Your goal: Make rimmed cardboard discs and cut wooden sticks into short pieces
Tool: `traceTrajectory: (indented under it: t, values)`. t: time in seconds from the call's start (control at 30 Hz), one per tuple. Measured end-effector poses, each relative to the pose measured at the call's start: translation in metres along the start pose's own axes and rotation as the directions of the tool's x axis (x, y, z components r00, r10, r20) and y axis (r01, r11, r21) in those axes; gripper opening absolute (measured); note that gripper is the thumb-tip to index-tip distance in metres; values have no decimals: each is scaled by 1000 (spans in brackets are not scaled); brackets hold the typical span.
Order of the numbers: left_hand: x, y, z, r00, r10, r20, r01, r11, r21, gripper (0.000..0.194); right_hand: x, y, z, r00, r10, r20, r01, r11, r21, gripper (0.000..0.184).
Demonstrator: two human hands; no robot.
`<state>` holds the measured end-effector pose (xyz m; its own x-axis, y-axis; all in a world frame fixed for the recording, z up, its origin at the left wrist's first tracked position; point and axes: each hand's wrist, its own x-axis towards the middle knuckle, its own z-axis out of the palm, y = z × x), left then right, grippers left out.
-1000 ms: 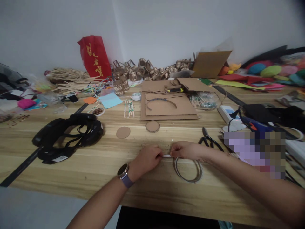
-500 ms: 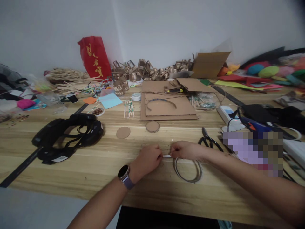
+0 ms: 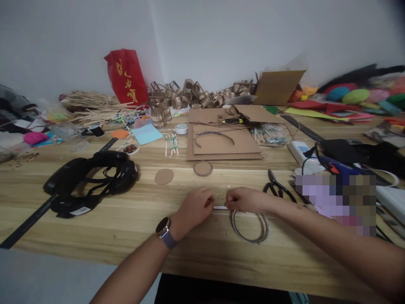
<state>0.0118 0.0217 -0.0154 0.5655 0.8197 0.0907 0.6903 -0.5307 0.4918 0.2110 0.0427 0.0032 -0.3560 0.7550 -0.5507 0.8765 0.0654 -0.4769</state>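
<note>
A thin white strip (image 3: pixel 220 207) stretches low over the table between my two hands. My left hand (image 3: pixel 200 205), with a watch on its wrist, has its fingers curled closed at the strip's left end. At the other end the fingers of my right hand (image 3: pixel 238 199) pinch the strip. Just below my right hand, a coiled narrow grey-brown band (image 3: pixel 249 227) forms a ring on the table. Beyond my hands lie a plain cardboard disc (image 3: pixel 164 176) and another disc with a ridged rim (image 3: pixel 203 169).
Black-handled scissors (image 3: pixel 277 185) lie beyond my right forearm. A black headset (image 3: pixel 91 181) rests on the left. Stacked cardboard sheets (image 3: pixel 226 147) hold a curved strip and a cutter. Small woven baskets (image 3: pixel 190 95) and a red bag (image 3: pixel 126 78) stand along the wall.
My left hand has shifted slightly left, and a little more of the white strip shows between the hands. My right hand has stayed almost in place.
</note>
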Motion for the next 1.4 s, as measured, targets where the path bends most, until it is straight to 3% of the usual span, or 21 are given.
traceTrajectory:
  t: [0.23,0.5,0.7,1.07,1.4]
  values:
    - [2,3,11,987,143,75,-144,990,7,13,3,6,-1,999,-33,29,31,998,55,17]
    - [5,7,14,980,165,111,-170,985,28,21,4,9,0,998,-50,25,47,994,95,19]
    - [6,-2,19,984,155,87,-153,988,-32,19,4,8,1,999,-42,21,40,995,92,20]
    - [4,-8,19,977,196,84,-198,980,16,20,-4,-3,-4,1000,8,30,-11,995,104,27]
    - [3,-4,16,976,191,106,-198,978,62,24,-11,-8,-5,986,168,-3,-164,965,204,27]
